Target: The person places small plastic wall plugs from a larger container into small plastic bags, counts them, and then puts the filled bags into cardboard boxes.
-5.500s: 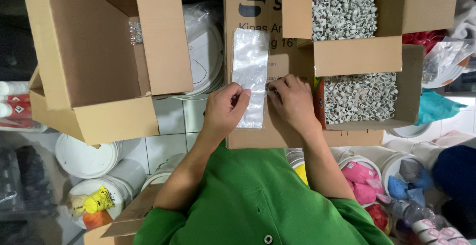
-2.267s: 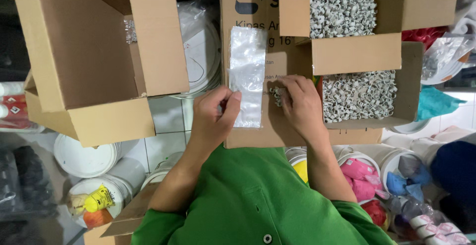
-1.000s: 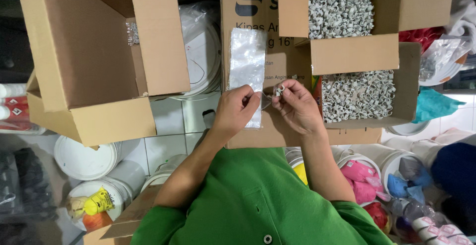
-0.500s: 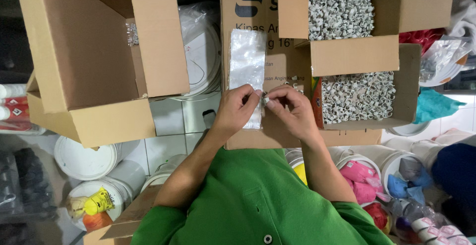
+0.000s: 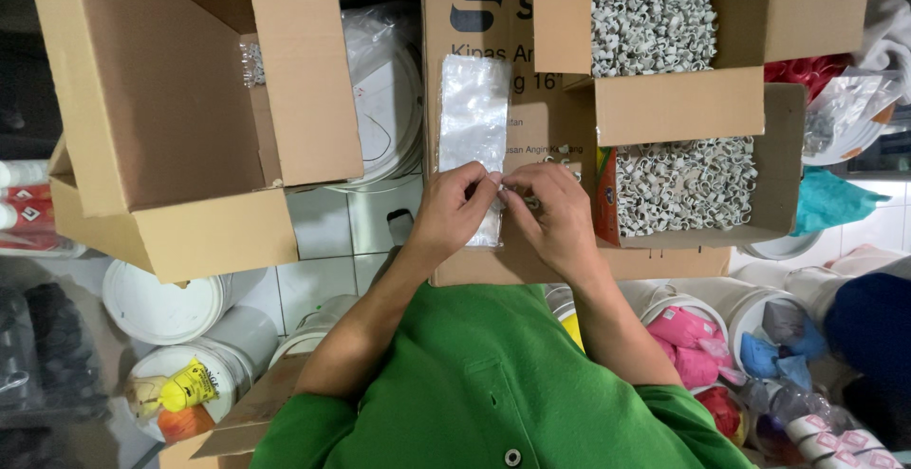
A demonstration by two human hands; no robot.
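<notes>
— Where were your hands at that moment?

— Your left hand (image 5: 458,211) and right hand (image 5: 558,217) met over the flat cardboard panel (image 5: 531,146) in front of you. The left fingers (image 5: 479,184) were pinched together on the lower edge of the clear plastic bag (image 5: 473,127), which lay lengthwise on the panel, its far end pointing away from you.

— And the right one?

— Your right fingers (image 5: 517,194) were closed together right at the bag's edge, touching the left fingertips (whether a small piece sat between them, I couldn't tell).

— What lay around them?

— Just beside your right hand stood an open carton of small grey-white plastic rings (image 5: 685,184), and beyond it a second carton of the same rings (image 5: 653,15). To your left sat a big open cardboard box (image 5: 190,108), with a stack of white lids in plastic wrap (image 5: 389,108) between it and the panel. Near your left elbow were white buckets (image 5: 166,303) on the tiled floor (image 5: 323,270).
</notes>
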